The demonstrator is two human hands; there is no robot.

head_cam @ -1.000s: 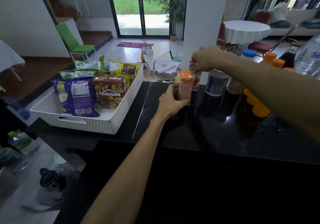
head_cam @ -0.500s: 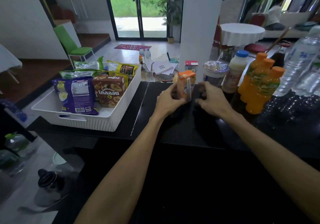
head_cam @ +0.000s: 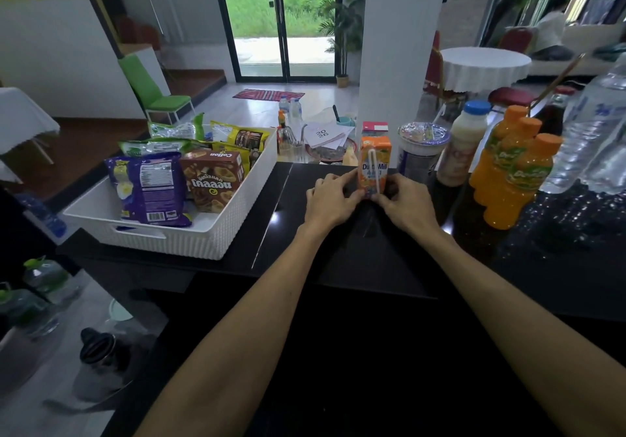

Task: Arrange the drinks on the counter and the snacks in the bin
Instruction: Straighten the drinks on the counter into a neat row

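Observation:
An orange drink carton (head_cam: pixel 374 165) with a straw on its front stands upright on the black counter (head_cam: pixel 372 267). My left hand (head_cam: pixel 330 201) holds its lower left side and my right hand (head_cam: pixel 408 204) pinches its lower right side. To the left sits a white bin (head_cam: pixel 189 237) with a purple snack bag (head_cam: pixel 150 192), a brown biscuit box (head_cam: pixel 211 181) and yellow and green snack bags. To the right stand a sealed cup (head_cam: pixel 421 152), a milky bottle (head_cam: pixel 464 142), three orange juice bottles (head_cam: pixel 511 179) and clear water bottles (head_cam: pixel 589 138).
A small red carton (head_cam: pixel 374 127) stands behind the orange one. A white pillar (head_cam: pixel 399 47) rises past the counter's far edge. Below, on the left, are bottles and a dark kettle (head_cam: pixel 101 358). A person sits far back at the right.
My right hand came back from the far drinks and closed on the carton's right side. The carton now faces me, straw side front, held by both hands.

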